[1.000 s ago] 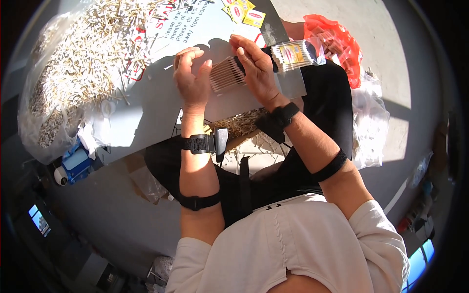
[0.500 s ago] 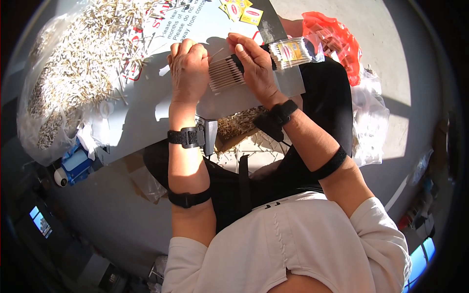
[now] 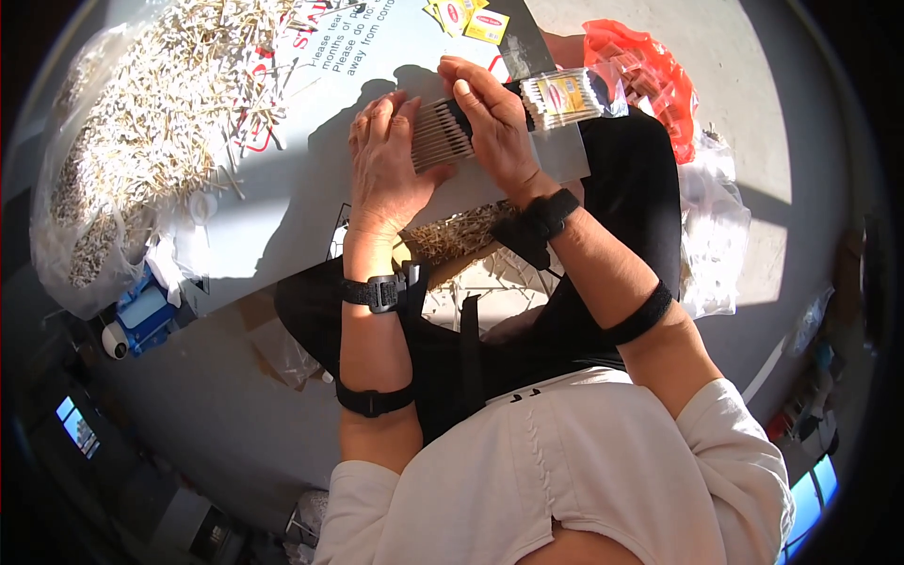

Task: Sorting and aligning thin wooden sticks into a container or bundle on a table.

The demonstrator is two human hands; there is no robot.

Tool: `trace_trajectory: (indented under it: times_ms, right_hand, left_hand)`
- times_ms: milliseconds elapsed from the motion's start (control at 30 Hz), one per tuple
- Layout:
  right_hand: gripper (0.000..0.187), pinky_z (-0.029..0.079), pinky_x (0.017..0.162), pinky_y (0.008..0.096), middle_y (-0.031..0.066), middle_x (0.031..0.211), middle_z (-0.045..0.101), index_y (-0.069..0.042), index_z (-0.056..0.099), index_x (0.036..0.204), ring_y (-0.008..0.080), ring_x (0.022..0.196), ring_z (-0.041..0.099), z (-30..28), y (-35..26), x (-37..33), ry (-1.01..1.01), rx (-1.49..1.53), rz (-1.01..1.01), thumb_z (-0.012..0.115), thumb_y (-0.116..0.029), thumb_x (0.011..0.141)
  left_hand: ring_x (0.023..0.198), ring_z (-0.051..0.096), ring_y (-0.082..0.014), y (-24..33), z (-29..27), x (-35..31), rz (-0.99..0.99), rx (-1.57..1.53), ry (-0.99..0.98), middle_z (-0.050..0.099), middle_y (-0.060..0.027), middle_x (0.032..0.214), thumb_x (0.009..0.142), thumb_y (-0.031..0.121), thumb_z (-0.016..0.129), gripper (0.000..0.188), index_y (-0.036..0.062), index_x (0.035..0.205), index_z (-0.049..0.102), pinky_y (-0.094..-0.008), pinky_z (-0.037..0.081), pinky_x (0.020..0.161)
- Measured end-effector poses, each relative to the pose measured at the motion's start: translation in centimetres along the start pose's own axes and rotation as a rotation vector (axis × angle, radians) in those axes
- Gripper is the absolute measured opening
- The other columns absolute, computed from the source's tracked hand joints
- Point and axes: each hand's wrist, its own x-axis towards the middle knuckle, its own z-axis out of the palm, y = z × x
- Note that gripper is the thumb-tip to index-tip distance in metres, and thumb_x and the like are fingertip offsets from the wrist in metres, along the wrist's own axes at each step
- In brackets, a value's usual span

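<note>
Left hand: fingers flat against stick bundle | right hand: fingers curled over bundle, at its 3 o'clock | loose stick heap: 9 o'clock

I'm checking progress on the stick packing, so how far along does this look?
Done: one clear packet of sticks lies by the right hand. In hand: both hands, left hand too, square up a flat row of sticks. Left: a big loose pile on the sheet, so most remains.
</note>
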Motion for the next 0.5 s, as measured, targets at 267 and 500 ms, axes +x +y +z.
trace_trajectory:
  times_ms: [267,500]
  right_hand:
    - [0.029,0.042,0.099,0.0266,0.0112,0.124,0.058,0.003,0.055,0.123,0.0166,0.115,0.054,0.5,0.0,-0.4,0.033,-0.010,-0.012,0.049,-0.013,0.099]
    - [0.034,0.040,0.103,0.0262,0.0101,0.127,0.057,0.003,0.052,0.129,0.0155,0.119,0.052,1.9,0.8,-0.4,0.054,0.027,-0.028,0.046,-0.015,0.101]
  left_hand:
    - [0.129,0.039,-0.0317,-1.3,0.7,0.5,0.023,-0.233,0.093,0.045,-0.0139,0.137,0.075,0.025,0.075,0.067,0.0040,0.132,0.047,-0.0414,0.031,0.109]
    - [0.134,0.036,-0.0281,0.1,3.2,1.3,-0.274,-0.839,0.490,0.039,-0.0238,0.143,0.097,0.043,0.049,0.066,-0.0054,0.140,0.035,-0.0394,0.027,0.112]
